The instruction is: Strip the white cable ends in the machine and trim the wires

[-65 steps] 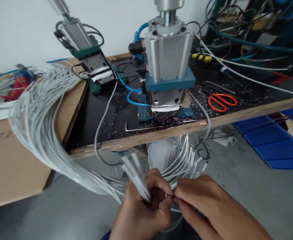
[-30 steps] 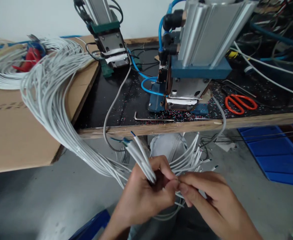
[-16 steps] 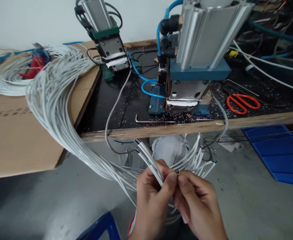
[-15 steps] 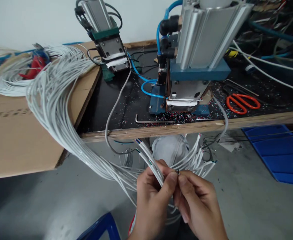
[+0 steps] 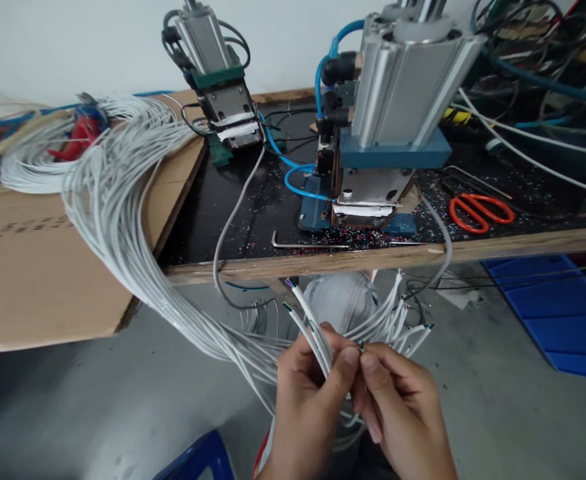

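Observation:
My left hand [image 5: 310,393] is closed around a few white cables [image 5: 309,327], whose cut ends with small coloured wires stick up past my fingers. Thumb and fingertips of my right hand [image 5: 397,400] pinch a dark cable end [image 5: 360,345] right beside the left thumb. Both hands meet in front of the bench edge, above my lap. Behind them a fan of other white cables [image 5: 383,320] shows stripped, coloured tips. A thick bundle of white cable [image 5: 147,287] runs from the bench down to the left of my hands.
On the black bench [image 5: 197,227] stand two pneumatic presses, a near one [image 5: 387,107] and a far one [image 5: 223,93]. A hex key [image 5: 307,246], orange-handled scissors [image 5: 477,212] and wire scraps lie there. Cardboard [image 5: 47,280] overhangs at left. A blue bin [image 5: 553,313] sits at right, a blue stool [image 5: 197,460] below.
The view has shifted slightly. My hands stay together at the cable end with almost the same grip, and the held cables appear a little farther right.

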`<state>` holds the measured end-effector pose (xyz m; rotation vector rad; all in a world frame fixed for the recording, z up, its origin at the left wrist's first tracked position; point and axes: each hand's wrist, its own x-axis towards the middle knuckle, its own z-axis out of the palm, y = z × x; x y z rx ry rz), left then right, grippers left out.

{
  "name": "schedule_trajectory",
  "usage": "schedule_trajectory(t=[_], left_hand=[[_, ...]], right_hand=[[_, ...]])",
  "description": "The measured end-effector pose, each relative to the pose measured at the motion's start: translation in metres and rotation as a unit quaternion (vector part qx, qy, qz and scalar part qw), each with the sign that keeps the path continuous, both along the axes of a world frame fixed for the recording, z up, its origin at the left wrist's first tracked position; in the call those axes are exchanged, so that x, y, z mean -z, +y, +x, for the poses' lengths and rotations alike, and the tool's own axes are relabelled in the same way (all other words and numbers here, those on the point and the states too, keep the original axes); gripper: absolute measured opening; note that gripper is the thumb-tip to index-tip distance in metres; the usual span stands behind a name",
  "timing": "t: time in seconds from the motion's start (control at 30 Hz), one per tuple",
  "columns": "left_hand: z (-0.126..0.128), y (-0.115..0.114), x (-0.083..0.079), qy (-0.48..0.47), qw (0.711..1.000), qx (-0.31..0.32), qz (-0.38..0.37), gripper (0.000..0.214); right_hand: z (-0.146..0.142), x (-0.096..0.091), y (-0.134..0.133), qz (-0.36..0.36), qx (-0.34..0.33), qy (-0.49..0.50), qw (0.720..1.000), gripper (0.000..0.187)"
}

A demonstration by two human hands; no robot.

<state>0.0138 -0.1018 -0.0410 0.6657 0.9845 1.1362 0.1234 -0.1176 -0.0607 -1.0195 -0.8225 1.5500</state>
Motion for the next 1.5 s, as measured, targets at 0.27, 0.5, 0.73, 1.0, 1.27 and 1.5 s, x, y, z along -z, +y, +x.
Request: schedule_trajectory(t=[0.27, 0.5, 0.73, 1.0, 1.27, 1.5], left_hand=[[0.000, 0.004, -0.002, -0.008, 1.000, 0.009, -0.006, 0.025], [0.000, -0.001, -0.001, -0.001, 1.000, -0.012, 0.020, 0.026], [0.002, 0.000, -0.002, -0.002, 1.000, -0.005, 0.010, 0.024], [0.003, 0.008, -0.003, -0.017, 1.000, 0.007, -0.005, 0.029], [0.005, 0.006, 0.002, 0.001, 1.000, -0.009, -0.001, 0.029], [0.004, 0.009, 0.001, -0.018, 1.000, 0.002, -0.006, 0.027]], right_hand=[[0.002, -0.012, 0.000, -0.008, -0.008, -0.003, 1.000, 0.048], [0.001, -0.008, -0.001, 0.008, -0.014, -0.006, 1.000, 0.049], [0.000, -0.017, 0.000, -0.042, 0.015, -0.011, 0.999, 0.051], [0.001, -0.024, 0.001, -0.073, 0.020, -0.022, 0.997, 0.051], [0.001, -0.014, 0.005, -0.027, 0.007, 0.001, 1.000, 0.048], [0.006, -0.007, 0.009, -0.003, -0.025, -0.014, 1.000, 0.046]])
